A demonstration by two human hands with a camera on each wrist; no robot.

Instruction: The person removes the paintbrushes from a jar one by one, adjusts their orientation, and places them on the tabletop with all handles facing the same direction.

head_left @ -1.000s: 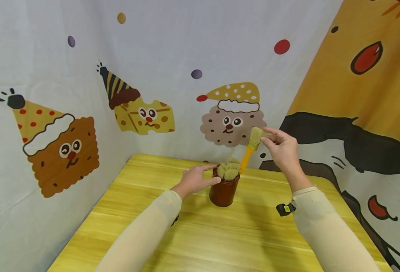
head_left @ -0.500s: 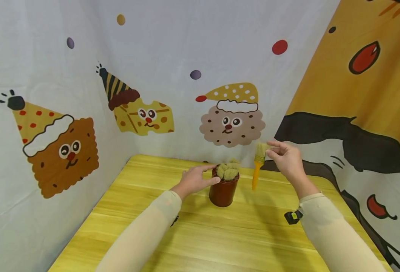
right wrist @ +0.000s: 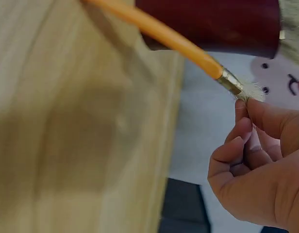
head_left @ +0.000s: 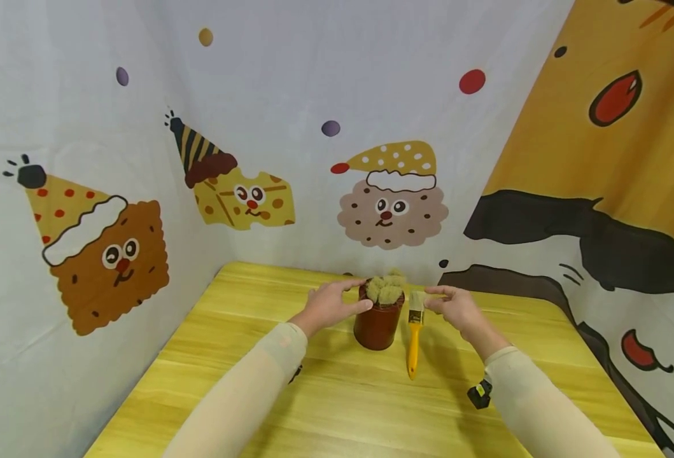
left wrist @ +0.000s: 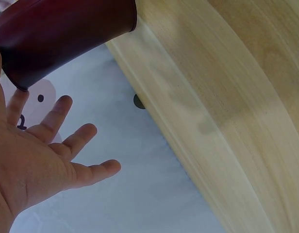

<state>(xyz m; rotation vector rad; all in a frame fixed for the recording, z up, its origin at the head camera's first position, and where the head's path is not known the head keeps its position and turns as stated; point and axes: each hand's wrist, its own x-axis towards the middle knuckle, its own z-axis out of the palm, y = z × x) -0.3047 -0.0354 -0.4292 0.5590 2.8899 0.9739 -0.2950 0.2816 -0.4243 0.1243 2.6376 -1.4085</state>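
A paintbrush [head_left: 414, 343] with an orange-yellow handle, metal ferrule and pale bristles hangs handle-down beside a dark red-brown cup [head_left: 375, 327]. My right hand [head_left: 457, 310] pinches it by the bristle tips between thumb and fingertips, as the right wrist view shows. Out of the cup's top stick several tufts of pale bristles [head_left: 386, 291]. On the cup's left, my left hand [head_left: 331, 306] holds the rim, thumb on the near side and forefinger on the far side. Its other fingers [left wrist: 81, 141] spread away from the cup in the left wrist view.
The wood-grain table [head_left: 268, 356] carries the cup near its back edge. Close behind and to the left hangs white cloth [head_left: 291, 83] printed with cartoon figures.
The right hand has brought the paintbrush out to the right, away from the cup, then lower and back toward it. Its handle now points down toward me. The left hand stays at the cup.
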